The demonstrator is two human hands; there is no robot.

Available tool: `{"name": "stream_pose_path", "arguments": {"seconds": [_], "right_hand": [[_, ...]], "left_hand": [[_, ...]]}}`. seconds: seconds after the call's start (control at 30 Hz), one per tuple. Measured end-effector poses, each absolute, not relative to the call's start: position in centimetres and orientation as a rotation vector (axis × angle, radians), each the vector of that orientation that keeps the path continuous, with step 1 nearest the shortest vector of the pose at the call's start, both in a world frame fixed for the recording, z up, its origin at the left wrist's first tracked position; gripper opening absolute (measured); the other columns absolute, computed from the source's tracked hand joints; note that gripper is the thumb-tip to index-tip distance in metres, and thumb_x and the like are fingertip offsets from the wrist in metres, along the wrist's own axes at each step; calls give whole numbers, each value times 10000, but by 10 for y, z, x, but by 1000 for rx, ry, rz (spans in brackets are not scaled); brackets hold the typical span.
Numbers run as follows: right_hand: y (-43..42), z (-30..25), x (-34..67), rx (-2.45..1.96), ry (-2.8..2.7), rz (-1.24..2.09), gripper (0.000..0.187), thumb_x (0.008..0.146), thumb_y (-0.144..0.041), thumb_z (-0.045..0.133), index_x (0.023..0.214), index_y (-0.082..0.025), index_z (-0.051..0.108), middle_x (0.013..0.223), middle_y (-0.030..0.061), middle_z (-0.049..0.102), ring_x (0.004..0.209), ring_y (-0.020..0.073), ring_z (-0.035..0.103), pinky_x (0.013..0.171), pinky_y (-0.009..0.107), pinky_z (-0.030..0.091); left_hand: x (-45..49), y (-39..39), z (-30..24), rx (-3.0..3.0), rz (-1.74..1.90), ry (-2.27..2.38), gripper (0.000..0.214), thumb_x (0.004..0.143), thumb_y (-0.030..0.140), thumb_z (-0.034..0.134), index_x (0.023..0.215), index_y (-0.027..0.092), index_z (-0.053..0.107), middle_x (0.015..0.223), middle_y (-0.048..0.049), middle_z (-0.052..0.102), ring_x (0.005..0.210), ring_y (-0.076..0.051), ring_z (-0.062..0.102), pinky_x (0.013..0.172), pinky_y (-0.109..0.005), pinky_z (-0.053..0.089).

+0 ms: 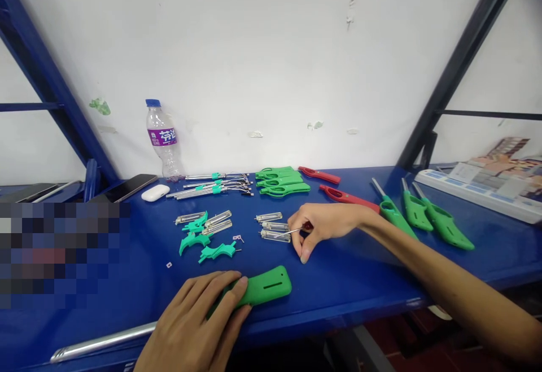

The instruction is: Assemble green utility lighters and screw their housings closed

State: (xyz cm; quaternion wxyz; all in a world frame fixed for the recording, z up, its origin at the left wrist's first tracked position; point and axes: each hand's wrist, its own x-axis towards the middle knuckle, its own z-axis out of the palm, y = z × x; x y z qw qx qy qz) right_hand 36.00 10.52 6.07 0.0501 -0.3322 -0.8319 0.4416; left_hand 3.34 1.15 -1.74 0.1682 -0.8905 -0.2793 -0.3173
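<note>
My left hand (199,318) lies over a green long-nosed lighter body (265,285), fingers curled on its handle, holding it flat near the front edge of the blue table (359,281). Its metal tube (101,341) points left. My right hand (319,228) pinches a thin metal rod (285,232) beside three clear fuel cartridges (273,226).
Green triggers (203,242) and more clear cartridges (212,220) lie mid-table. Metal tubes (215,184), green shells (282,181), red shells (334,186) and assembled green lighters (419,214) sit farther back. A water bottle (163,140), earbud case (155,192) and phone (129,187) stand left.
</note>
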Motion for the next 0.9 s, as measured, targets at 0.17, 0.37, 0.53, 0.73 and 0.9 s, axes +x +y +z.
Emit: {"name": "stream_pose_path", "arguments": {"seconds": [0.17, 0.37, 0.53, 0.73, 0.9], "right_hand": [[103, 66, 361, -993, -2488, 1312, 315, 883, -497, 856, 872, -184, 830, 855, 14, 745, 808, 155, 607, 718, 286, 416], [100, 67, 356, -952, -2315, 1300, 272, 921, -449, 824, 981, -183, 811, 922, 43, 810, 817, 161, 685, 751, 300, 485], [98, 65, 347, -910, -2254, 1176, 350, 1015, -426, 725, 1303, -234, 778, 1127, 71, 808, 934, 178, 676, 792, 311, 491], [101, 60, 348, -852, -2206, 1117, 219, 1003, -391, 746, 1106, -232, 855, 1105, 72, 819, 961, 181, 707, 815, 299, 507], [101, 54, 342, -873, -2088, 1144, 262, 932, -464, 809, 1015, -221, 863, 1019, 73, 830, 901, 187, 716, 780, 301, 519]], "left_hand": [[34, 12, -17, -2536, -894, -800, 274, 1133, 232, 503, 1364, 190, 645, 1248, -62, 773, 1118, -221, 732, 978, -357, 558], [31, 12, -20, -2542, -882, -797, 287, 1127, 228, 523, 1389, 187, 634, 1273, -66, 765, 1142, -230, 725, 989, -366, 554], [32, 11, -19, -2541, -882, -807, 280, 1138, 252, 501, 1373, 194, 641, 1255, -62, 771, 1116, -225, 730, 970, -360, 556], [31, 13, -19, -2552, -873, -808, 286, 1126, 242, 523, 1380, 195, 645, 1270, -65, 775, 1132, -228, 736, 978, -362, 569], [27, 14, -19, -2525, -762, -794, 406, 1098, 174, 499, 1484, 231, 608, 1379, -45, 755, 1164, -247, 749, 941, -386, 604]]}}
